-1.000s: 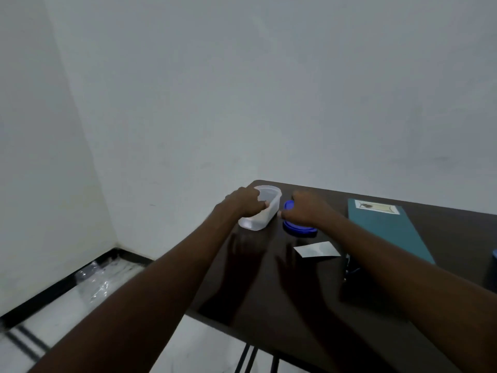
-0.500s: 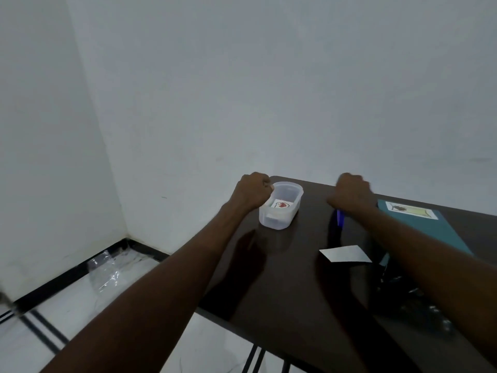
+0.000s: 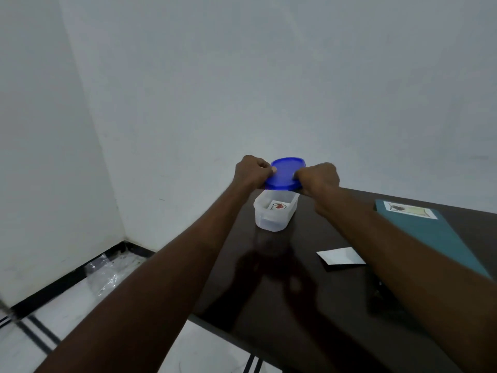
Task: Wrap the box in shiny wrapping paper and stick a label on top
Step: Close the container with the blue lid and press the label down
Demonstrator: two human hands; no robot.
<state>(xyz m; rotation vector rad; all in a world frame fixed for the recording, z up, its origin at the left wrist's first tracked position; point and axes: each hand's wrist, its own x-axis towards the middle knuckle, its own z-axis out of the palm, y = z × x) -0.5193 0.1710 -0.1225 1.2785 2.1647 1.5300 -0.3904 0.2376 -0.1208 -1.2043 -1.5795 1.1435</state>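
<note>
Both hands hold a blue lid in the air above a translucent plastic container, clear of its rim. The left hand grips the lid's left edge with curled fingers, and the right hand grips its right edge the same way, thumbs on top of the lid. The container stands open at the far left corner of the dark table, and inside it lies a small white sticker with a red mark. To the right on the table, a teal wrapped box lies flat, with a pale label on its far end. Between the container and the box, nearer the camera, a small white slip of paper lies on the tabletop. On the floor to the left, by the black skirting, sits a crumpled piece of clear plastic
</note>
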